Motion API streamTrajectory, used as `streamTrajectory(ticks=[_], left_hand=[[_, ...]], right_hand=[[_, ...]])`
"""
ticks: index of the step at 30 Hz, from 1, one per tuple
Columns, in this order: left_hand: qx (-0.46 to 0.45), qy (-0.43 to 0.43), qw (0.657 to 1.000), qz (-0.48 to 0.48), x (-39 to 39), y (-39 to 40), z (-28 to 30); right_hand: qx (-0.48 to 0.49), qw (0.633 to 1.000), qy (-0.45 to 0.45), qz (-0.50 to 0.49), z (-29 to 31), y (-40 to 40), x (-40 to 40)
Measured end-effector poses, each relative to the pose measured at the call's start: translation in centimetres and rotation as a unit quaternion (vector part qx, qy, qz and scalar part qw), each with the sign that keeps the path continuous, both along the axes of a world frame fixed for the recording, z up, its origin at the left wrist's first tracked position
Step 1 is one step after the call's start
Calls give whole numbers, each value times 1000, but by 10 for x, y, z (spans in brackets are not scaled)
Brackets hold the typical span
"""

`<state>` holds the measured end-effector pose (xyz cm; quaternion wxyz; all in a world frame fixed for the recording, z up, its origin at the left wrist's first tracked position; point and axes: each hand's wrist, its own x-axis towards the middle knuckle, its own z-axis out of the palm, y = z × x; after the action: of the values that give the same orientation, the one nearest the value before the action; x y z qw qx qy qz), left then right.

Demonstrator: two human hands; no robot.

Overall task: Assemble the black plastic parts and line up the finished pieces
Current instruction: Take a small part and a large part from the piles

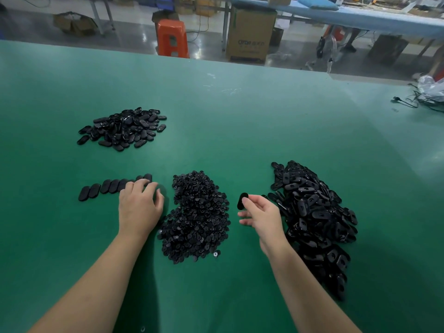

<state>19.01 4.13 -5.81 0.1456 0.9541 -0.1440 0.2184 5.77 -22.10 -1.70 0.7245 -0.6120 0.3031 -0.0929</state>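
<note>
Right hand pinching oval piece at fingertips, seemingly upright

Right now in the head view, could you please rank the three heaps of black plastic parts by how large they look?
1. Right heap of black oval plates, largest.
2. Middle heap of small black round pieces.
3. Far-left heap of black oval pieces, smallest, though it lies farther from the camera, so this is unsure.

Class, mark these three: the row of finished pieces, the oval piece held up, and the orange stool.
row of finished pieces (105,188), head view, middle of the row
oval piece (242,200), head view, its flat face above the right hand's fingers
orange stool (171,38), head view, front side
</note>
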Motion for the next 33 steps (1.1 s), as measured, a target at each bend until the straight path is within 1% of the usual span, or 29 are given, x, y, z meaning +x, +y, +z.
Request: streamTrajectory(ticks=[2, 6, 11, 15, 18, 21, 23, 26, 30, 31, 33], left_hand=[[-3, -13, 1000, -7, 1, 0, -1], [-3, -27, 1000, -11, 3, 1, -4], [-9, -34, 999, -17, 3, 1, -5], [-3, -29, 999, -19, 2, 0, -4], [0, -25, 999, -21, 1, 0, -3], [-14, -18, 999, -30, -1, 1, 1], [-30, 11, 999, -40, -3, 1, 3], [-65, 81, 993, -48, -3, 2, 6], [-140, 173, 974, -37, 0, 0, 11], [-151, 196, 968, -31, 0, -3, 13], [-140, 225, 964, -17, -1, -10, 17]], right_hand=[[-19, 1000, -1, 5, 0, 2, 0], [-37, 998, -16, 46, -3, 8, -1], [-32, 997, -27, 67, -7, 8, 0], [1, 995, -49, 85, -10, 8, -4], [-46, 991, -54, 113, -15, 6, -4], [-73, 990, -52, 109, -18, 4, -3], [-64, 992, -56, 96, -18, 3, -2], [-73, 992, -53, 91, -19, 5, -2], [-95, 990, -46, 96, -21, 9, -3], [-99, 989, -47, 95, -21, 9, -3], [-102, 990, -46, 89, -21, 9, -2]])
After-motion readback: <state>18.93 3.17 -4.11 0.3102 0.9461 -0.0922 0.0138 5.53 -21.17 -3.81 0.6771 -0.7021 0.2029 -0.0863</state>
